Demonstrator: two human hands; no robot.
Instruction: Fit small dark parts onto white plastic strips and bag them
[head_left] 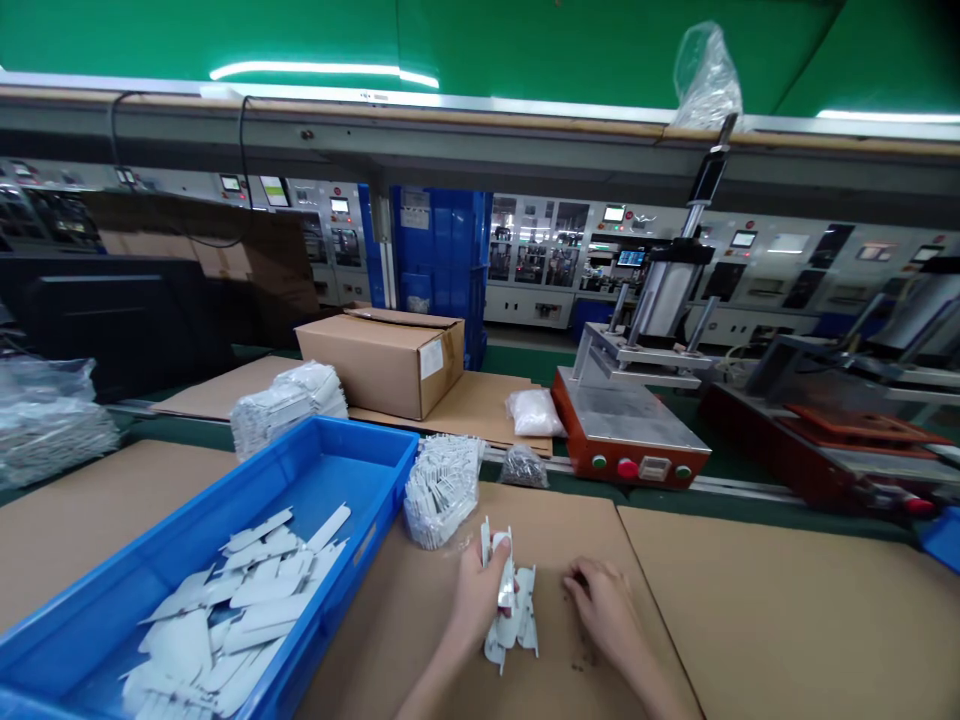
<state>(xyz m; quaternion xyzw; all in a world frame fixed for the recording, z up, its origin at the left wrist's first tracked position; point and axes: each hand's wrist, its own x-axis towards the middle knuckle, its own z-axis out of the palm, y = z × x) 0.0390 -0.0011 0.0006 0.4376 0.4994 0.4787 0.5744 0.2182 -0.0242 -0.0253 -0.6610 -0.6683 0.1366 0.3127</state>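
Note:
My left hand (480, 585) is closed around a few flat white plastic pieces (502, 570), held upright above the cardboard sheet (397, 610). Just beside and below it, more white plastic pieces (517, 625) lie on the cardboard. To the right, my right hand (604, 600) is low over the sheet with thumb and fingers drawn together; what lies in the pinch, if anything, is too small to make out. Tiny dark bits (579, 665) are scattered next to that hand. On the left, a long blue bin (367, 440) contains a loose heap of similar white pieces (255, 590).
Behind my hands stand a bag of stacked white pieces (442, 485) and a small bag of dark parts (523, 467). Farther back are a cardboard box (397, 360), a white bag (534, 412) and a red-based press (630, 420). A second press (840, 440) stands right.

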